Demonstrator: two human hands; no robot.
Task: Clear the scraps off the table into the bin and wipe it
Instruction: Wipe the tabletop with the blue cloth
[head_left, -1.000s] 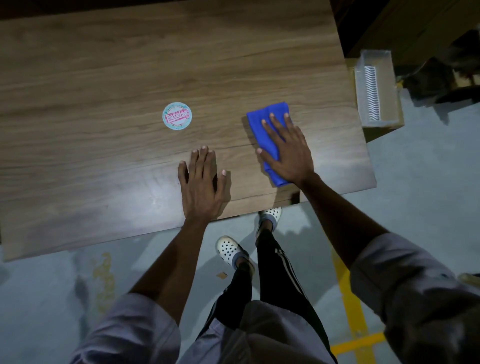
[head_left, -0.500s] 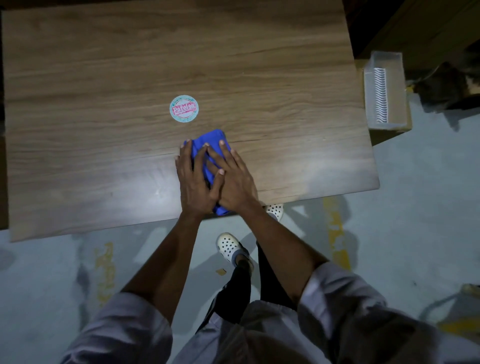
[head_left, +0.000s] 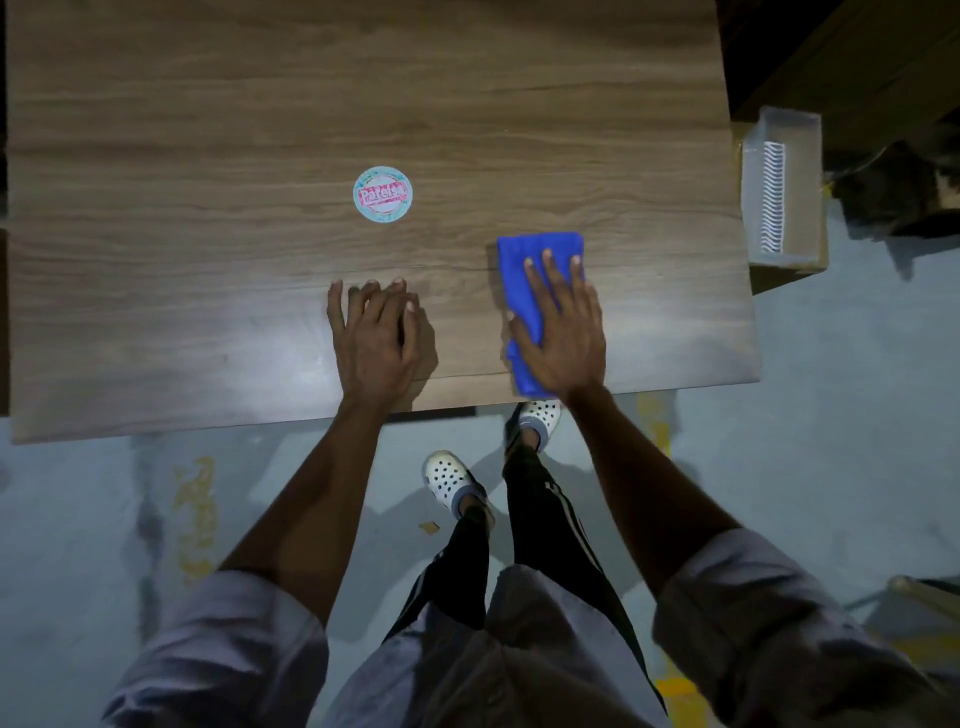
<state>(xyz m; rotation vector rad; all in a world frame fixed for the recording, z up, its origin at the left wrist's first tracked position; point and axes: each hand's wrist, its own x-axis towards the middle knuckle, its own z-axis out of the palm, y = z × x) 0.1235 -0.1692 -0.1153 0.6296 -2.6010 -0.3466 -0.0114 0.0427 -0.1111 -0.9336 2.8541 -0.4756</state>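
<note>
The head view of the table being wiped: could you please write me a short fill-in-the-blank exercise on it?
1. The right hand presses flat on a folded ____ cloth.
2. The left hand rests on the table and holds ____.
3. The round sticker lies nearer the ____ hand.
4. The clear tray stands beyond the table's ____ edge.

Missing words: blue; nothing; left; right.
</note>
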